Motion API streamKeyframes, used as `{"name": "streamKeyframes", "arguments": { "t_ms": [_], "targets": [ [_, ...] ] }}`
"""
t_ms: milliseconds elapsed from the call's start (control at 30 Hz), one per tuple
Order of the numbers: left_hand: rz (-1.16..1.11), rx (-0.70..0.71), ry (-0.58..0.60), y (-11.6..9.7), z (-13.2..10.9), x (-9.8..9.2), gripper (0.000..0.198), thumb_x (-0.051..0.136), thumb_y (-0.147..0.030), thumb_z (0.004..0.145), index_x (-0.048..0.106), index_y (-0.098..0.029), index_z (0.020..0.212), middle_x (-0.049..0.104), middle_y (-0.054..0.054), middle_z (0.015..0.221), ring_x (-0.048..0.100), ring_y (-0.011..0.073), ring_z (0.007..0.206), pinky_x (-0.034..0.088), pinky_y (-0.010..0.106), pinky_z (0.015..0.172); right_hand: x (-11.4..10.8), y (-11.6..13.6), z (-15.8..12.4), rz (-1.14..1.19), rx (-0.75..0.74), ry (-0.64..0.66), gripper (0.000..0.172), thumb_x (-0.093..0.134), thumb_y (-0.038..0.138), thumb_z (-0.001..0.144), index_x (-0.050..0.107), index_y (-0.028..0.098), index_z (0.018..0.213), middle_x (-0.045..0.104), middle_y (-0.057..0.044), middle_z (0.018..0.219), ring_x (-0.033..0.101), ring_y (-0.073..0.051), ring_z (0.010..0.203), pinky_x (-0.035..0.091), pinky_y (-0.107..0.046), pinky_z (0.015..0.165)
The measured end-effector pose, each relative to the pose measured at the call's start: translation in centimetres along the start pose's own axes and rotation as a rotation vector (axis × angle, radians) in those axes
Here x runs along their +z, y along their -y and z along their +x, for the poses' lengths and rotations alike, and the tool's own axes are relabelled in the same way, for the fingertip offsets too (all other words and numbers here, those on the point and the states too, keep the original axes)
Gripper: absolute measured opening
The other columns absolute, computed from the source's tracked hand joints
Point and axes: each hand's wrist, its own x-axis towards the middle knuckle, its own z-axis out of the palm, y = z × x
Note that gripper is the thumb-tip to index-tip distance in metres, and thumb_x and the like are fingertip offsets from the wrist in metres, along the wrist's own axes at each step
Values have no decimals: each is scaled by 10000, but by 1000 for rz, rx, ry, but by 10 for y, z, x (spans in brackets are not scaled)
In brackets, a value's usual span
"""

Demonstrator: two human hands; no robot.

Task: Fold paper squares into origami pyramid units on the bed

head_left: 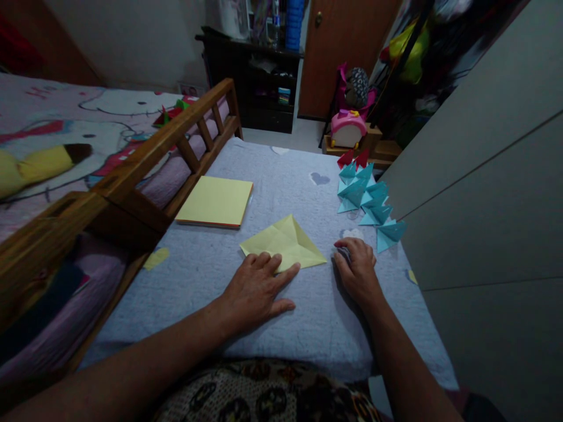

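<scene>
A folded yellow paper (288,241) lies on the pale blue sheet in front of me. My left hand (255,290) lies flat with fingers stretched out, its fingertips pressing the paper's near edge. My right hand (357,266) rests on the sheet just right of the paper, fingers curled down, apart from the paper; nothing shows in it.
A stack of yellow square paper (216,201) sits near the wooden bed rail (176,140) at left. Several folded blue paper pieces (367,202) and two red ones (354,158) line the right side beside a grey wall panel (484,176). A dark shelf and toys stand beyond.
</scene>
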Motion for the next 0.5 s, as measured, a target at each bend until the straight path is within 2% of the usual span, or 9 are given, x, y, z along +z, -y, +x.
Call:
{"name": "streamKeyframes", "arguments": {
  "t_ms": [167,500],
  "targets": [
    [3,0,-30,-1,-1,2,715,544,-674,914,358,-353,1525,505,104,1376,429,333,1162,356,455,966,-4,6,-4,71,-175,84,130,535,239,903,665,245,912,569,-92,1256,436,-299,1242,330,-505,1050],
    [-4,-2,-40,0,-1,2,706,553,-656,914,355,-353,1521,511,98,1375,431,330,1165,344,440,968,0,8,2,5,-135,187,100,541,239,896,640,230,897,584,-104,1246,434,-301,1230,326,-506,1031]
  ]
}}
